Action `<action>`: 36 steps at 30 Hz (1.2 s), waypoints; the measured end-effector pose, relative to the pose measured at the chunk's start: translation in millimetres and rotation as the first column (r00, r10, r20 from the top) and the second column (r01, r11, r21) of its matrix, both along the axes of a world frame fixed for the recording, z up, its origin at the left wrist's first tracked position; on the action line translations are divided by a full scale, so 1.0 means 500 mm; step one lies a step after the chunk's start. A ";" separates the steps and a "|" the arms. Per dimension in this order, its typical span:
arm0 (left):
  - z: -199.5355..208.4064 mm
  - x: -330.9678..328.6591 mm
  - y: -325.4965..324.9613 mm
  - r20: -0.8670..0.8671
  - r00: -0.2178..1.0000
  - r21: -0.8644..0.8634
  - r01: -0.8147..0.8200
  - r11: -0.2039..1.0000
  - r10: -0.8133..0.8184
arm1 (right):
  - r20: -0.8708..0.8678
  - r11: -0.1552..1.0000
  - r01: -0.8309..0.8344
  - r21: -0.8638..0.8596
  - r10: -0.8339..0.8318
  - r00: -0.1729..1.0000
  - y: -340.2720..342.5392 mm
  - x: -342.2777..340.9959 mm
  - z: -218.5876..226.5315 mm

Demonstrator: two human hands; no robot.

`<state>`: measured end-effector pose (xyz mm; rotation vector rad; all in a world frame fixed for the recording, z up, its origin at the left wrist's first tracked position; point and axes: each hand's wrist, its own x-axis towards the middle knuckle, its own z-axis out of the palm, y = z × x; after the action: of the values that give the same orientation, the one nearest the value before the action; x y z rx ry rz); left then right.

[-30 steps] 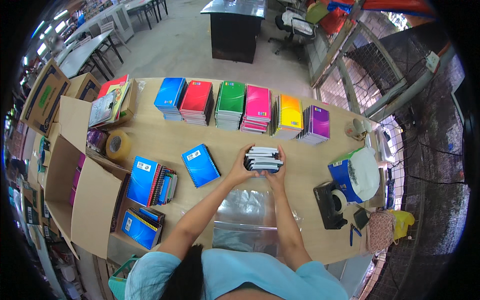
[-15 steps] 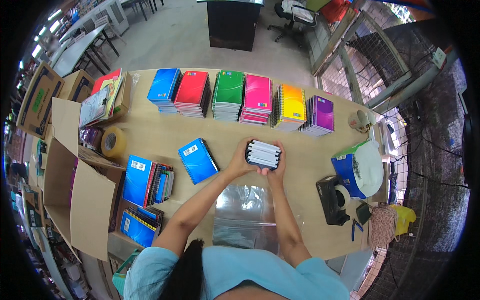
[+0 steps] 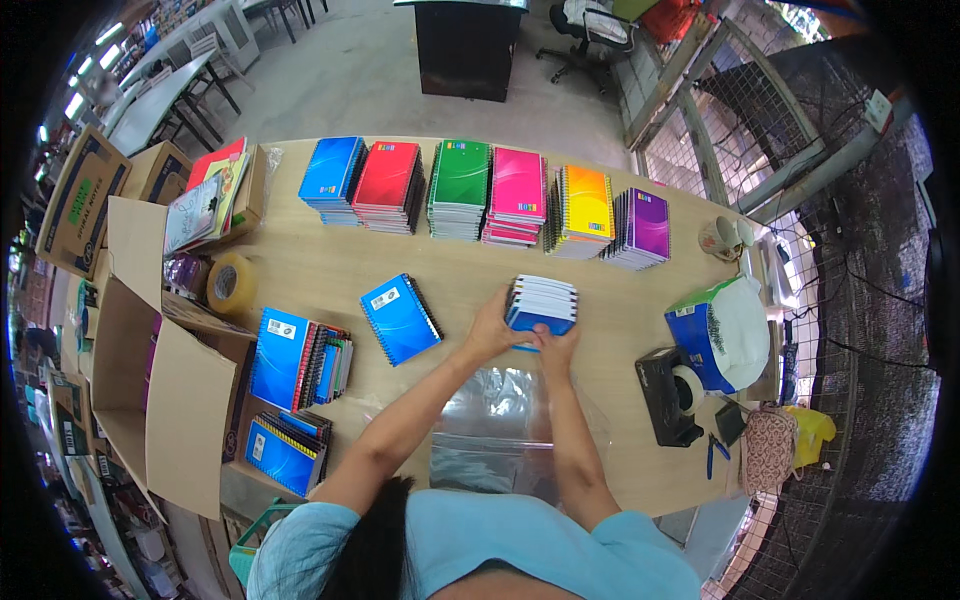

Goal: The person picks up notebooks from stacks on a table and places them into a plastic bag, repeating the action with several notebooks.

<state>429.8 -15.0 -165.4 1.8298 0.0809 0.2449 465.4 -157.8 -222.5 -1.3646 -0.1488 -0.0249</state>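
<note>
Both my hands grip a small stack of spiral notebooks (image 3: 543,300) over the middle of the table. Its white page edges face up and a blue cover shows toward me. My left hand (image 3: 494,328) closes round the left side, my right hand (image 3: 555,342) round the near right side, thumbs meeting on the blue cover. A single blue spiral notebook (image 3: 400,318) lies flat to the left. Just below my hands is a clear plastic bag (image 3: 492,425), flat on the table between my forearms.
Stacks of blue (image 3: 331,172), red (image 3: 386,178), green (image 3: 459,180), pink (image 3: 517,186), yellow (image 3: 585,202) and purple notebooks (image 3: 648,222) line the far edge. At left, mixed notebooks (image 3: 280,355) lie beside an open carton (image 3: 185,420) and tape roll (image 3: 231,283). A black tape dispenser (image 3: 660,400) and pliers (image 3: 716,455) are at right.
The notebook stack has tipped in my hands, so more of its blue cover shows, and moved slightly right. My right hand has shifted to its near side.
</note>
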 end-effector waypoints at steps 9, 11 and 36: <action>0.211 -0.165 -0.059 0.169 0.983 0.163 -0.096 0.982 0.068 | -0.381 0.714 -0.228 -0.663 -0.059 0.923 -0.295 0.092 0.148; 0.255 -0.156 -0.071 0.226 0.972 0.141 -0.103 0.985 0.069 | -0.380 0.660 -0.242 -0.711 -0.072 0.922 -0.327 0.100 0.100; 0.272 0.004 0.816 -0.169 0.505 0.772 -0.466 0.432 0.847 | 0.197 0.466 -0.160 -0.870 0.626 0.754 0.193 -0.087 0.406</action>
<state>431.8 393.2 -29.4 2.4299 1.3883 0.3499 422.1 -61.3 -19.4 -2.2216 -1.0729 0.1235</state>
